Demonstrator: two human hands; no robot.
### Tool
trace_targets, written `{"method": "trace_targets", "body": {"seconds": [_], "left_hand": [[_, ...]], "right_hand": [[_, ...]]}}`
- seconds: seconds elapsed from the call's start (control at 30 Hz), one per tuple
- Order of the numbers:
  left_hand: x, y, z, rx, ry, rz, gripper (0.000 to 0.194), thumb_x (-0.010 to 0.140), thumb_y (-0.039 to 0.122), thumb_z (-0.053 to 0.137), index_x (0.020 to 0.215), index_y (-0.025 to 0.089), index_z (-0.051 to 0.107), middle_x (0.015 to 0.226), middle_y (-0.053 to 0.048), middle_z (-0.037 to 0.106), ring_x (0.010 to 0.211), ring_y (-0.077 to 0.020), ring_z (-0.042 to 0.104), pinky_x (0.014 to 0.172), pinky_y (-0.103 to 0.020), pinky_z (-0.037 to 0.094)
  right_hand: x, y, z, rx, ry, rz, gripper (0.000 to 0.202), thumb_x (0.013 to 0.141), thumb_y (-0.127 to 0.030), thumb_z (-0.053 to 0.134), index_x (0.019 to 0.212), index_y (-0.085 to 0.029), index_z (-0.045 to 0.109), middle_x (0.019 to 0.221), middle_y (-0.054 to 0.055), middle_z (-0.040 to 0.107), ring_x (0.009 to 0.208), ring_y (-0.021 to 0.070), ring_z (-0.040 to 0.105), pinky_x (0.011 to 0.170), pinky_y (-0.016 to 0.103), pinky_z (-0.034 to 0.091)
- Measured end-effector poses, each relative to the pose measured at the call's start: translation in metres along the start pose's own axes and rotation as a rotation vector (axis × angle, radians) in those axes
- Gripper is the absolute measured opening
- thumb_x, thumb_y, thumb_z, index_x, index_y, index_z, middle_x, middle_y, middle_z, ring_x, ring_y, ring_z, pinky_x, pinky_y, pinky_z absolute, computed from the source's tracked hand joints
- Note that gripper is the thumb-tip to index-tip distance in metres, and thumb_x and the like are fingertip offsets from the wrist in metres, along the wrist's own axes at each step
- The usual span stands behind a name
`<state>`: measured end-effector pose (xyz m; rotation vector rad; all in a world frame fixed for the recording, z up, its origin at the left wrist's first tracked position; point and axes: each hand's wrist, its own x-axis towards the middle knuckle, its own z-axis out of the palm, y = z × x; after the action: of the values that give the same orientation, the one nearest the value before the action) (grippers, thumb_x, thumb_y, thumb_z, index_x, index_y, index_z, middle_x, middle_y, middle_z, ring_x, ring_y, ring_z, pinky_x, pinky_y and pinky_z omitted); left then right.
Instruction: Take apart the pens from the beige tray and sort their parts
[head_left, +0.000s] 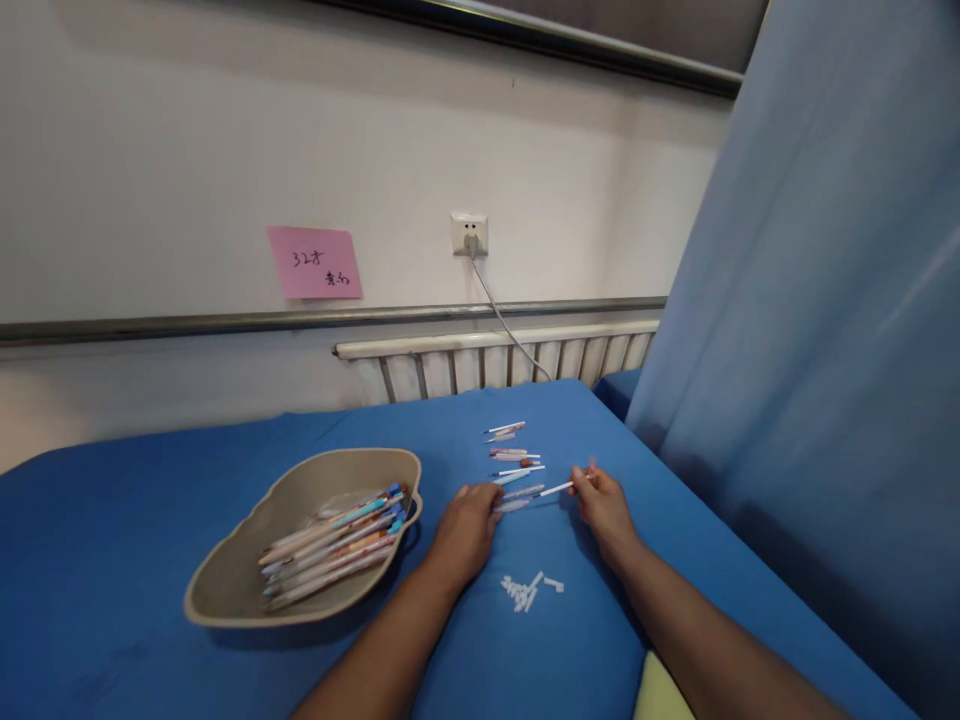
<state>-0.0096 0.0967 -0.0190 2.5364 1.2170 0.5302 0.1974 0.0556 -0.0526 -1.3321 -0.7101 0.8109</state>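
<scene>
My right hand [604,508] pinches a thin white pen refill [556,489], its dark tip pointing left. My left hand [466,525] rests on the blue cloth, thumb and fingers closed around the left end of a translucent pen barrel [513,506]. Another slim pen part [523,492] lies just behind that barrel. Further back, more pen parts lie in small groups: a light-blue barrel [513,478], a reddish barrel [510,453] and a white refill [507,428]. Nearer me sits a loose pile of small white plugs [520,592].
A beige leaf-shaped basin [225,560] on the left holds several pens [330,550]. Blue cloth [112,520] covers the table. A blue curtain [810,300] hangs on the right. Behind are a white railing [450,342], a plugged-in socket [469,234] and a pink note [315,262].
</scene>
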Motion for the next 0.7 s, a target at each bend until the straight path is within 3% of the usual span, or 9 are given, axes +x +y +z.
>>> {"method": "trace_targets", "body": {"seconds": [0.1, 0.33, 0.7], "left_hand": [[-0.002, -0.001, 0.002, 0.033, -0.029, 0.035, 0.021, 0.086, 0.016, 0.048, 0.100, 0.022, 0.062, 0.097, -0.005, 0.062, 0.092, -0.0208, 0.054, 0.083, -0.032, 0.038], [-0.005, -0.003, 0.004, -0.068, -0.018, -0.081, 0.017, 0.083, 0.014, 0.050, 0.094, 0.020, 0.062, 0.098, -0.006, 0.061, 0.096, -0.0208, 0.053, 0.083, -0.030, 0.039], [-0.007, -0.007, 0.008, -0.188, 0.007, -0.036, 0.012, 0.082, 0.014, 0.053, 0.087, 0.020, 0.062, 0.091, -0.004, 0.061, 0.090, -0.0203, 0.055, 0.080, -0.029, 0.041]], "right_hand": [[-0.002, -0.001, 0.000, -0.007, 0.008, -0.005, 0.048, 0.061, -0.065, 0.063, 0.057, -0.018, 0.053, 0.040, -0.008, 0.035, 0.035, 0.0061, 0.027, 0.035, 0.021, 0.019], [-0.008, -0.003, -0.002, 0.015, -0.039, -0.006, 0.051, 0.060, -0.067, 0.064, 0.061, -0.017, 0.054, 0.041, -0.008, 0.035, 0.036, 0.0056, 0.027, 0.036, 0.020, 0.019], [-0.013, -0.010, 0.001, 0.029, -0.078, -0.005, 0.051, 0.058, -0.068, 0.065, 0.061, -0.018, 0.051, 0.040, -0.009, 0.035, 0.035, 0.0054, 0.025, 0.035, 0.021, 0.018]]}}
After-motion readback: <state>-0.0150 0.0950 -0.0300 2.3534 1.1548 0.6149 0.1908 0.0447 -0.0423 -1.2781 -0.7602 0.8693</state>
